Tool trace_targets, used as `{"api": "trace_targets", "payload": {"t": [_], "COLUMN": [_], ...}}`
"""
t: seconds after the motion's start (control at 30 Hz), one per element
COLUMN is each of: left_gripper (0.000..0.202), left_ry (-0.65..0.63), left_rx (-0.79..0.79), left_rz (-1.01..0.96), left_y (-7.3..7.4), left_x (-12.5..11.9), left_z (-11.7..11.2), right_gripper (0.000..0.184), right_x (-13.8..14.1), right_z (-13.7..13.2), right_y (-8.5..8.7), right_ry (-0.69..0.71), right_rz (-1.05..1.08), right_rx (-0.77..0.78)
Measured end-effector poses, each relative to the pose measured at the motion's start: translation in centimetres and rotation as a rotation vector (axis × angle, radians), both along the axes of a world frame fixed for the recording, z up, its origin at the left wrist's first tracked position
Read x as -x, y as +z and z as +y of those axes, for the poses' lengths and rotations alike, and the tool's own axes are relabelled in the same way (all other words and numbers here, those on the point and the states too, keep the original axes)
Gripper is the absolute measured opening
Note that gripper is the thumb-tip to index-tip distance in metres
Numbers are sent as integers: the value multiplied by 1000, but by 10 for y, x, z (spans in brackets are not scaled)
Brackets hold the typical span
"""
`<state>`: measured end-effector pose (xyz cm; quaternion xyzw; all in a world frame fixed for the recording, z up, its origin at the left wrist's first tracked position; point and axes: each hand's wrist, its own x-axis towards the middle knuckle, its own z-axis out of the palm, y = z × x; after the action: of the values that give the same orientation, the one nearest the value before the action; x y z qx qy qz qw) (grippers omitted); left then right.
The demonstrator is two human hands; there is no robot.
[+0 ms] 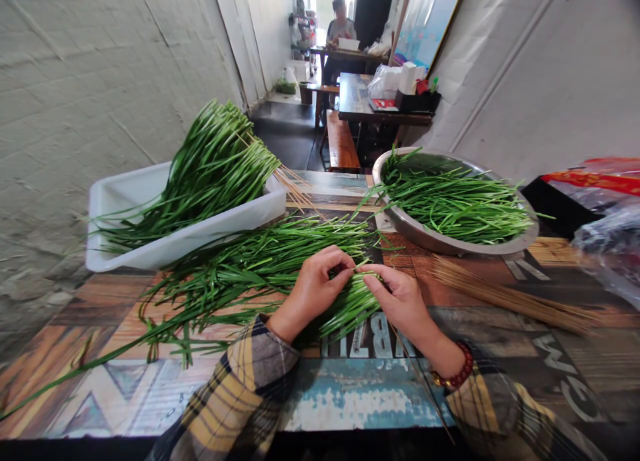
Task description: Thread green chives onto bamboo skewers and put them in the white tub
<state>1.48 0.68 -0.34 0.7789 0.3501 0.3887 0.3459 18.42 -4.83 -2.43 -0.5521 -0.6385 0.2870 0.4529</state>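
Note:
A long pile of green chives [240, 264] lies across the printed wooden table [125, 394]. My left hand [313, 289] is closed, pinching a few chive stalks at their cut ends. My right hand [397, 296] is closed too, its fingertips meeting the left hand's, and it grips a thin bamboo skewer [423, 388] that runs back toward my body. A small bunch of chives [350, 308] fans out under both hands.
A white plastic tub [115, 201] with skewered chive bundles sits at the back left. A metal basin [440, 238] of chives stands at the back right. Loose bamboo skewers [515, 298] lie on the right, plastic bags [607, 238] beyond. A person sits at a far table.

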Motion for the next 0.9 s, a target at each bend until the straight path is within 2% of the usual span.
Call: {"api": "trace_targets", "payload": {"t": [0.2,0.4,0.9], "left_gripper": [11,12,14], "left_ry": [-3,-14,-63], "left_rx": [23,30,32], "left_rz": [-5,-22,10], "left_y": [2,2,1], "left_x": [0,1,1], "left_z": [0,0,1], "right_gripper": [23,43,27], "right_x": [0,-1,0], "right_z": [1,0,0], "right_y": [-2,-5,-9], "right_ry": [6,15,-1], "right_rz": [47,138,131], "right_rx": [39,95,67]}}
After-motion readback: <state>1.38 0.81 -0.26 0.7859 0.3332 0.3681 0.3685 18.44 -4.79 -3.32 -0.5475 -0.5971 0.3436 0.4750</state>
